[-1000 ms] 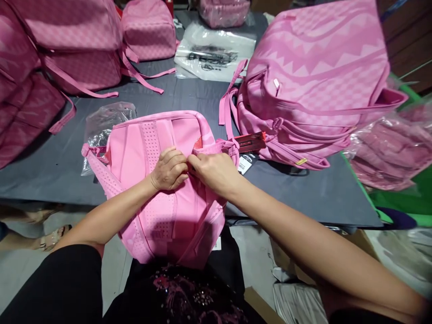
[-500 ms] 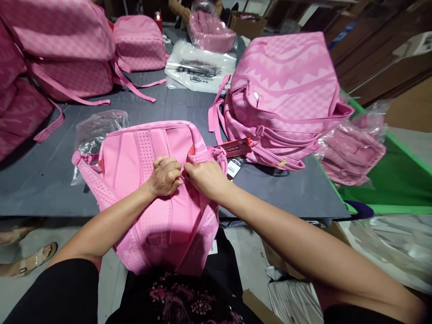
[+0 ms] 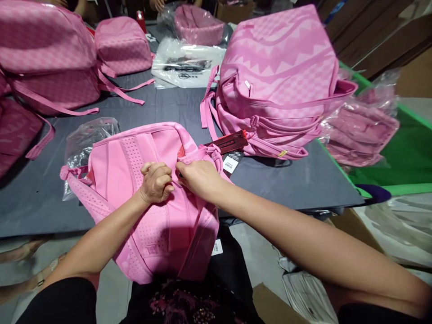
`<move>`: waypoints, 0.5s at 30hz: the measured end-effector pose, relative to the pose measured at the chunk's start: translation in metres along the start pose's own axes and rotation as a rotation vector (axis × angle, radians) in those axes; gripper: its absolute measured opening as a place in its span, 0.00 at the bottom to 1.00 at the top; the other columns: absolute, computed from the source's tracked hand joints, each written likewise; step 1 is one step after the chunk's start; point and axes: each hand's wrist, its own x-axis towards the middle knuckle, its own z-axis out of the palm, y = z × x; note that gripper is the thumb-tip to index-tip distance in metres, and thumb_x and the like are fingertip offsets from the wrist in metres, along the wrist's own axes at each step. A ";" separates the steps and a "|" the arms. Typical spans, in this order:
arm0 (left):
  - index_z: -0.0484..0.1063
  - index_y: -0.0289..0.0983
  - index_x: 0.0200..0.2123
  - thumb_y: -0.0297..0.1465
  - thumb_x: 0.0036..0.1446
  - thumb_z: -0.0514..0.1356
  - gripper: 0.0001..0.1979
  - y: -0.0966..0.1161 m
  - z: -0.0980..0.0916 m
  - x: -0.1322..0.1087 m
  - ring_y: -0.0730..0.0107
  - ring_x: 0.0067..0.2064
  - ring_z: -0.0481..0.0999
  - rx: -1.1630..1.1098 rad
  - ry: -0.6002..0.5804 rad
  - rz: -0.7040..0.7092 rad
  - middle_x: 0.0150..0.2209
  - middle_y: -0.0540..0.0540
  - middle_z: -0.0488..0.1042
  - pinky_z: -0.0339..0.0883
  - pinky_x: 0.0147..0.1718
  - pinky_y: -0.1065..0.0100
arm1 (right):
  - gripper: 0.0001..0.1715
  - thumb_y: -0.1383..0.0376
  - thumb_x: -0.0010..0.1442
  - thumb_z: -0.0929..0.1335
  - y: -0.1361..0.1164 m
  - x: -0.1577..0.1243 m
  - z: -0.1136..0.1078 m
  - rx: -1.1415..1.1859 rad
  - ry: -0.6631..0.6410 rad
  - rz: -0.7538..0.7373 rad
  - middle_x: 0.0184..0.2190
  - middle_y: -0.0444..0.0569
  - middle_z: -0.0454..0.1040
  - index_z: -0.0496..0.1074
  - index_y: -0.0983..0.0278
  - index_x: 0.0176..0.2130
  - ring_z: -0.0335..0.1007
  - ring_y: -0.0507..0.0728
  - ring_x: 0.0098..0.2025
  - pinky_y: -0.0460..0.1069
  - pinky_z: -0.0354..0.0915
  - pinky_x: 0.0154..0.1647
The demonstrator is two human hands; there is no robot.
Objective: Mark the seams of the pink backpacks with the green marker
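Observation:
A pink backpack [image 3: 158, 234] leans against the table edge and my lap, its padded back panel and straps facing me. My left hand [image 3: 157, 182] is closed in a fist over the panel, pinching its fabric; the exact part is hidden by my fingers. Right beside it, my right hand [image 3: 200, 180] grips the backpack near its side edge, with something small and dark showing at the fingertips. A thin fold of pink material runs between both hands. By the right side lie a red-and-black strip [image 3: 231, 141] and a black-and-white hang tag [image 3: 231, 163].
A larger patterned pink backpack [image 3: 280, 67] stands on the grey table [image 3: 270, 189] to the right. More pink bags [image 3: 54, 54] stand at left. A clear plastic bag [image 3: 91, 135], a white printed bag [image 3: 185, 63] and wrapped bags [image 3: 361, 130] lie around. Another person's hand [image 3: 157, 4] shows at the back.
The view has shifted slightly, and the bags appear displaced. Both hands keep their hold on the backpack, with a slightly wider gap between them.

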 end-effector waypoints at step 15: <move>0.62 0.42 0.33 0.43 0.71 0.45 0.17 0.002 0.000 0.000 0.64 0.39 0.73 -0.015 0.010 -0.039 0.29 0.50 0.73 0.51 0.45 0.54 | 0.16 0.66 0.67 0.66 0.017 -0.001 0.007 0.219 0.076 -0.194 0.37 0.48 0.81 0.76 0.57 0.52 0.72 0.56 0.35 0.50 0.47 0.30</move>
